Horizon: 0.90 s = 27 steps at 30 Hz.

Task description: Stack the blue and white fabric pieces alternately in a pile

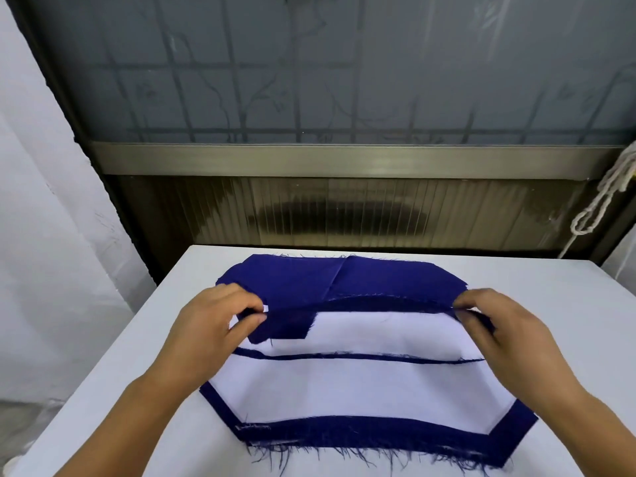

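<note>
A pile of blue and white fabric pieces lies on the white table (550, 304). At the bottom a frayed blue piece (344, 435) shows along the near edge. A white piece (344, 387) lies on it, then a thin blue edge (361, 357) and another white piece (371, 333). The top blue piece (344, 280) is lifted at its near edge. My left hand (213, 325) pinches its left corner, which is folded under. My right hand (499, 325) pinches its right corner.
A window with a metal frame (344, 160) and patterned glass stands behind the table. A white curtain (44, 235) hangs at the left. A knotted white cord (599, 197) hangs at the right.
</note>
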Available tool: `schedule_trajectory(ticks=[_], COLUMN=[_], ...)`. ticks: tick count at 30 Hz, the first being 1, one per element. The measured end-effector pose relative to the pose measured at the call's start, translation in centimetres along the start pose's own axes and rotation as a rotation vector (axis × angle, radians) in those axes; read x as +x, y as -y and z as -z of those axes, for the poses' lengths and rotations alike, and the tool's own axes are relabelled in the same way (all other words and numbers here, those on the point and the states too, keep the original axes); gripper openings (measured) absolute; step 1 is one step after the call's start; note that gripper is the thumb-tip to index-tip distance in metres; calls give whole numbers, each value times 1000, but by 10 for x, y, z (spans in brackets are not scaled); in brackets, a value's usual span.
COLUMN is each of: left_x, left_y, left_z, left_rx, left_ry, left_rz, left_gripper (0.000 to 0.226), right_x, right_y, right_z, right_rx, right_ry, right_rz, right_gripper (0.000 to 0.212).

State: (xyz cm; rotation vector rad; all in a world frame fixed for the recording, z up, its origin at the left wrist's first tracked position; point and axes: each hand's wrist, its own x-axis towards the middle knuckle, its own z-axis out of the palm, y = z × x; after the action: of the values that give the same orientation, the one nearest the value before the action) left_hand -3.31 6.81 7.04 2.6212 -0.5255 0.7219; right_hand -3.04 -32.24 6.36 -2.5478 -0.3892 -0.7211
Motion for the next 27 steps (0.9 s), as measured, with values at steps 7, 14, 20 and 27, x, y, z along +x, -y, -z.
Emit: schedule_trajectory(ticks=[7, 14, 20, 27], left_x=[-80, -98, -103, -102], left_y=[16, 10, 8, 8], left_z=[-40, -56, -59, -60], left_rx=[64, -73, -123, -158], left_ry=[171, 194, 233, 228], left_rz=[-223, -79, -57, -53], left_gripper=[28, 27, 48, 36], right_x=[-85, -98, -104, -105], right_y=[-23, -27, -31, -32], right_z=[-37, -42, -43, -44], right_rx=[-72, -24, -46, -32], right_ry=[-20, -35, -48, -71], right_rz=[354, 270, 260, 243], right_gripper=[54, 54, 35, 37])
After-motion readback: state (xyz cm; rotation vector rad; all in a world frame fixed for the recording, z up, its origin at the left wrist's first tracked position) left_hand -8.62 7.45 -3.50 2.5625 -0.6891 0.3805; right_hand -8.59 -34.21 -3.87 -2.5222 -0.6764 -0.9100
